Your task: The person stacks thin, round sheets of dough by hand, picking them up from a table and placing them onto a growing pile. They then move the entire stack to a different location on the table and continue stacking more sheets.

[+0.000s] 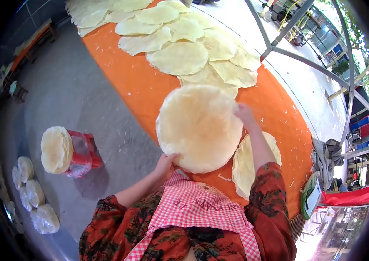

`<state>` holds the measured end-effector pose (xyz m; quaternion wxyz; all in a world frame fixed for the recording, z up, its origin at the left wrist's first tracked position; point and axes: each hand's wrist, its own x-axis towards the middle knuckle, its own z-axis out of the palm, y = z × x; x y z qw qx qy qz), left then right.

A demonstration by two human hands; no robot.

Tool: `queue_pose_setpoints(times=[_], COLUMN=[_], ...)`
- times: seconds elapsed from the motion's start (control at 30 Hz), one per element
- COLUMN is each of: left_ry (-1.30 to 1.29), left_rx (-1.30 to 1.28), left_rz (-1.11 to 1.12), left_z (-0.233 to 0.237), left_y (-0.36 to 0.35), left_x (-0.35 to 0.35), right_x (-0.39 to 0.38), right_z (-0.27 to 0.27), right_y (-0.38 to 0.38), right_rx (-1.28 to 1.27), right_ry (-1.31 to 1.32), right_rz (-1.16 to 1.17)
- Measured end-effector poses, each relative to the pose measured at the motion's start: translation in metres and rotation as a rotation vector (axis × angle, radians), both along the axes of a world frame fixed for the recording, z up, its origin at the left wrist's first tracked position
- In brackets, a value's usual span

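A large, round, pale flatbread is held up in front of me, above the orange cloth. My left hand grips its lower left edge, the thumb lying on the near face. At the upper right edge, my right hand pinches the rim. Fingers behind the bread are hidden on both sides. Partly under my right forearm, another flatbread lies on the cloth. Beyond the held one, several thin flatbreads overlap across the far part of the table.
The orange-covered table runs away from me. On the floor to the left, a stack of flatbreads tops a red stool. Several plastic-wrapped packs stand farther left. A metal frame and grey cloth border the right side.
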<state>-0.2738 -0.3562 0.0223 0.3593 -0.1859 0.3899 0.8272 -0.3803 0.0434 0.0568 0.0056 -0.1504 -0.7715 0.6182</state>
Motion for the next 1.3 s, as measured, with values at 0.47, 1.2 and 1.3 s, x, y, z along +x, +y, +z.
queue_pose_setpoints(times=[0.47, 1.2, 1.3], left_ry=[-0.147, 0.828, 1.349], left_rx=[-0.099, -0.722, -1.133], left_rz=[-0.305, -0.106, -0.086], left_z=[0.004, -0.058, -0.011], left_y=[0.008, -0.003, -0.001], left_x=[-0.006, -0.146, -0.133], right_x=[-0.003, 0.163, 0.158], right_z=[-0.043, -0.037, -0.008], right_y=[0.0, -0.111, -0.122], right_rx=[0.571, 0.48, 0.945], right_ry=[-0.127, 0.16, 0.193], right_rz=[0.0, -0.557, -0.325])
